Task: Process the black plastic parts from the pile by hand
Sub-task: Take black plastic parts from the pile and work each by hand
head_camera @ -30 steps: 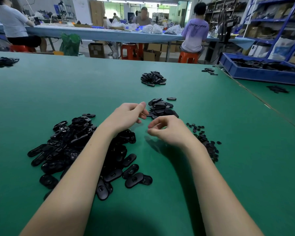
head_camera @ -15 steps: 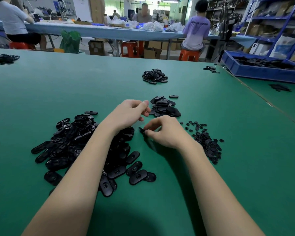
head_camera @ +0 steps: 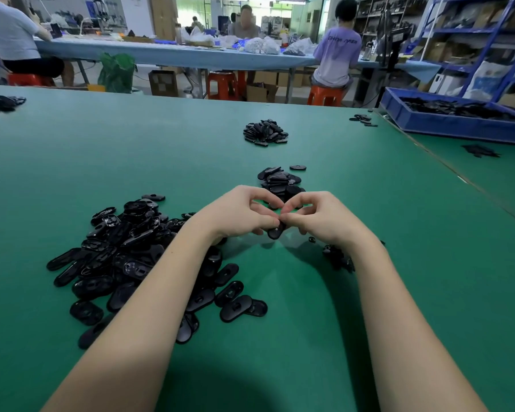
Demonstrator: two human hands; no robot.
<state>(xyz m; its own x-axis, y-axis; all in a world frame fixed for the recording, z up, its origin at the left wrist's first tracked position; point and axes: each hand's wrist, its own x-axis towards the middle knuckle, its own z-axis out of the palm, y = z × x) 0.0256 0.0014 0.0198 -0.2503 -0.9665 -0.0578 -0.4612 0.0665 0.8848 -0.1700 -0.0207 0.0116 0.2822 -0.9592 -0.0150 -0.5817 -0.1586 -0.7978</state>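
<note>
A big pile of black oval plastic parts lies on the green table at my left. My left hand and my right hand meet above the table, fingertips together. Both pinch one black oval part that hangs between them. A smaller stack of oval parts sits just beyond the hands. Small black bits lie under my right wrist, partly hidden by it.
Another heap of black parts lies farther back, a few more at the far right and a dark heap at the far left. A blue tray of black parts stands at the right. People sit at a table behind.
My right hand picked a black part from the pile's edge and rose. My left hand came in to meet it, and both now hold the part between them.
</note>
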